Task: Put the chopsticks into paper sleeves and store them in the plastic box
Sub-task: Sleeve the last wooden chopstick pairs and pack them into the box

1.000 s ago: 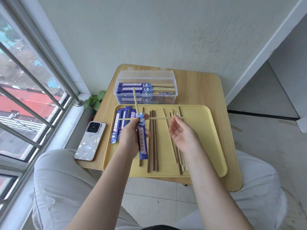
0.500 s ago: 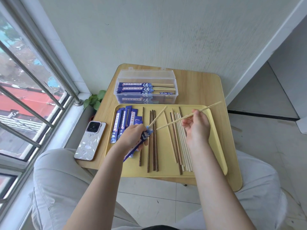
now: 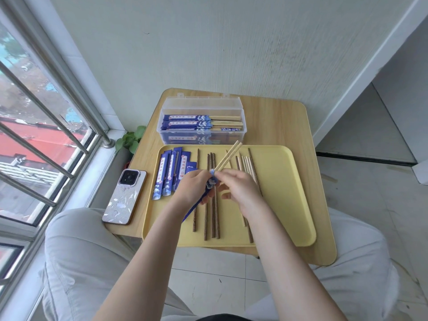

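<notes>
My left hand [image 3: 193,188] grips a blue paper sleeve [image 3: 209,184] over the yellow tray [image 3: 287,195]. Two pale chopsticks [image 3: 228,156] stick out of the sleeve's mouth, slanting up to the right. My right hand [image 3: 238,188] pinches them just beside the sleeve opening. Several dark chopsticks [image 3: 212,218] lie on the tray under my hands, and pale and dark ones [image 3: 247,164] lie to the right. Empty blue sleeves [image 3: 168,172] are stacked at the tray's left. The clear plastic box [image 3: 202,107] behind the tray holds sleeved chopsticks [image 3: 199,123].
A phone [image 3: 126,195] lies on the wooden table [image 3: 278,121] left of the tray. A small green plant [image 3: 130,140] sits below the table's left edge, by the barred window. My knees are under the table's front edge.
My right hand brought its pale chopstick back from the right and set it next to the one in the sleeve. Both hands now meet at the sleeve's mouth.
</notes>
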